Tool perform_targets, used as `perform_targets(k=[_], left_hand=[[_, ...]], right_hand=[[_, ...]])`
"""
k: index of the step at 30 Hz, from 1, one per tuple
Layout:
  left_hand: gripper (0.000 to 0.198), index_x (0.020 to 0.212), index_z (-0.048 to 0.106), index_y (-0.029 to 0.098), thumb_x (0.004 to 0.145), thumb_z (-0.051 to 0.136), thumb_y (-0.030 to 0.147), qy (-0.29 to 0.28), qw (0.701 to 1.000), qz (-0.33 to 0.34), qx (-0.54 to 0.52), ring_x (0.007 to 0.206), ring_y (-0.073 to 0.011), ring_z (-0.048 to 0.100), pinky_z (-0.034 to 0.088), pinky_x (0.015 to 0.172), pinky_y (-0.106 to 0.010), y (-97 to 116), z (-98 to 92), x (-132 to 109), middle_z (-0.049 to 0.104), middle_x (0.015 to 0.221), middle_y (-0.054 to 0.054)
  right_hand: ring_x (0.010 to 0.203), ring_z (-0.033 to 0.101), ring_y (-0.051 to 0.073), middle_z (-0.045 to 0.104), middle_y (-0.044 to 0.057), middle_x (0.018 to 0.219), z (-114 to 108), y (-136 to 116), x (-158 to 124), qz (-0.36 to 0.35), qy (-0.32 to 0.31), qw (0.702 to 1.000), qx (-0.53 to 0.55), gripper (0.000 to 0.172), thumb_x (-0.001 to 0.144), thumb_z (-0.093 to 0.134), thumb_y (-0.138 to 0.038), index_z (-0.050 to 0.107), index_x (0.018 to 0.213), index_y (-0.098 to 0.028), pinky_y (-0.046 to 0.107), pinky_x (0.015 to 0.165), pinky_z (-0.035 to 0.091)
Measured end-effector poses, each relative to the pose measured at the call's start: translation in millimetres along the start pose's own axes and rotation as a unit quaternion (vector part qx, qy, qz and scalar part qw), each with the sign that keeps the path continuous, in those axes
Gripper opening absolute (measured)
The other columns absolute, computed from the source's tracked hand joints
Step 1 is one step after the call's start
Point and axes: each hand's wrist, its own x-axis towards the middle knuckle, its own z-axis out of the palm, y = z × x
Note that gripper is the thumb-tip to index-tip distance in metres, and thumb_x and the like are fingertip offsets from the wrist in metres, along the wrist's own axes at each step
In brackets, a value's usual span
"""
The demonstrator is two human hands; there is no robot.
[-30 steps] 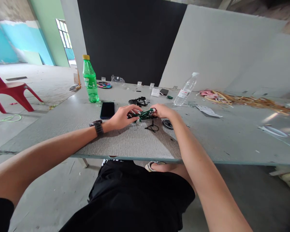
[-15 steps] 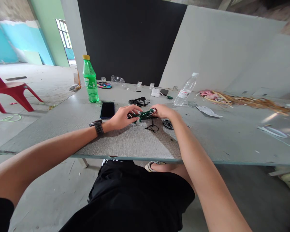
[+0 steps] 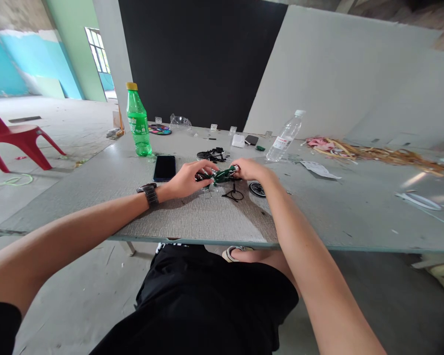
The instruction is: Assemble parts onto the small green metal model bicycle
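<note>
A small green model bicycle frame (image 3: 224, 174) lies between my hands, low over the table. My left hand (image 3: 193, 178) is closed around its left end, thumb on the near side and fingers over the top. At its right end, my right hand (image 3: 248, 170) grips it, with the fingertips mostly hidden behind the hand. Just below the frame lies a thin black looped part (image 3: 234, 195). A small spoked wheel (image 3: 257, 190) rests beside my right wrist, partly covered by it. Several black bicycle parts (image 3: 211, 155) sit just beyond my hands.
A phone (image 3: 165, 168) and a green bottle (image 3: 138, 123) stand to the left on the grey table (image 3: 96, 197). On the right are a clear bottle (image 3: 284, 138), a paper sheet (image 3: 320, 170) and a heap of strips (image 3: 377, 155). A white box (image 3: 238, 141) sits at the back.
</note>
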Motion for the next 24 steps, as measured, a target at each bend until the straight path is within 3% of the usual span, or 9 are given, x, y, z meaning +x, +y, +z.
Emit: perform_targets(k=[24], left_hand=[[0.028, 0.116, 0.063, 0.02, 0.088, 0.066, 0.018, -0.035, 0.998, 0.039, 0.017, 0.091, -0.017, 0.068, 0.055, 0.08, -0.031, 3.0, -1.0, -0.7, 0.071, 0.115, -0.008]], right_hand=[[0.067, 0.053, 0.015, 0.065, 0.004, 0.078, -2.6, -8.6, -4.6, -0.019, -0.014, 0.998, 0.053, 0.005, 0.084, 0.061, -0.018, 0.065, 0.081, -0.018, 0.027, 0.061, 0.035]])
